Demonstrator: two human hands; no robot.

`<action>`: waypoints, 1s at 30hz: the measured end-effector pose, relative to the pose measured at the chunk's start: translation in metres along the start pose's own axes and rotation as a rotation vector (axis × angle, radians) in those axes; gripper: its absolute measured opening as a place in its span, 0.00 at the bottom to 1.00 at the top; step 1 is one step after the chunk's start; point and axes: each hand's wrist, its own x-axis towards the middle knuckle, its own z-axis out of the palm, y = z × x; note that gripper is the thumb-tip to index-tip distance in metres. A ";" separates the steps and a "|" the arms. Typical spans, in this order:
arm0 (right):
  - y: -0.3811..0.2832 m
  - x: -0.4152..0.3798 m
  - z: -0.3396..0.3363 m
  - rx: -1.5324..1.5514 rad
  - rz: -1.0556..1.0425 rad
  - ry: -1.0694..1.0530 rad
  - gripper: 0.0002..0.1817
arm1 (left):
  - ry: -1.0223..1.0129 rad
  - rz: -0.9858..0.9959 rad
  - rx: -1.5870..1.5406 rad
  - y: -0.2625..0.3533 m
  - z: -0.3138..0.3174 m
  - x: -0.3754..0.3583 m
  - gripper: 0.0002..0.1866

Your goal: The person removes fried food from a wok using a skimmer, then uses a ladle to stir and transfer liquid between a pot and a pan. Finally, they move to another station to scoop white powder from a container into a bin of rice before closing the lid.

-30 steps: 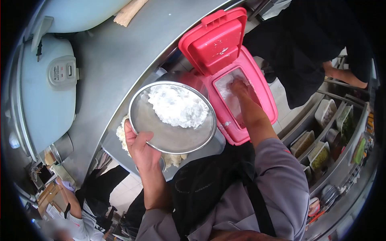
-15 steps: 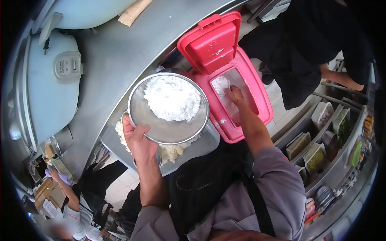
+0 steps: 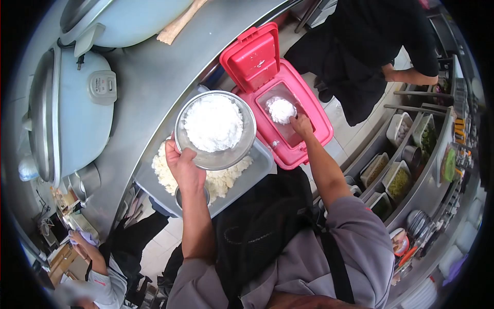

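Note:
My left hand [image 3: 185, 164] grips the rim of a round metal bowl [image 3: 220, 164] that holds a big heap of white powder [image 3: 213, 122]. The bowl is above a grey tray [image 3: 263, 164] bearing crumbly pale-yellow food [image 3: 224, 181]. A small metal container [image 3: 179, 198] stands on the tray, partly behind my left wrist. At the opening of a pink bin [image 3: 320, 112], my right hand [image 3: 302, 125] is closed on the edge of a scoop heaped with white powder [image 3: 281, 109]. The scoop itself is mostly hidden. The bin's pink lid [image 3: 252, 56] is tipped back.
A curved steel counter [image 3: 149, 77] runs along the left, with a large pale-blue cooker [image 3: 77, 113] on it. Beyond the bin stands a person in black [image 3: 355, 56]. To the right are food containers [image 3: 397, 180] in a steel unit. Another person [image 3: 105, 273] works at lower left.
The scoop of powder has come up into fuller view at the bin opening with my right hand. The view has shifted, and the bowl in my left hand appears less tilted.

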 end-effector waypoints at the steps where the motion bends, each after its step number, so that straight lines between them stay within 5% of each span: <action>1: 0.003 -0.003 0.002 0.030 -0.037 0.066 0.29 | -0.001 0.000 0.001 0.001 -0.002 -0.002 0.15; 30: 0.007 0.004 0.028 0.150 -0.039 0.010 0.32 | 0.002 -0.016 0.019 0.008 0.000 -0.004 0.16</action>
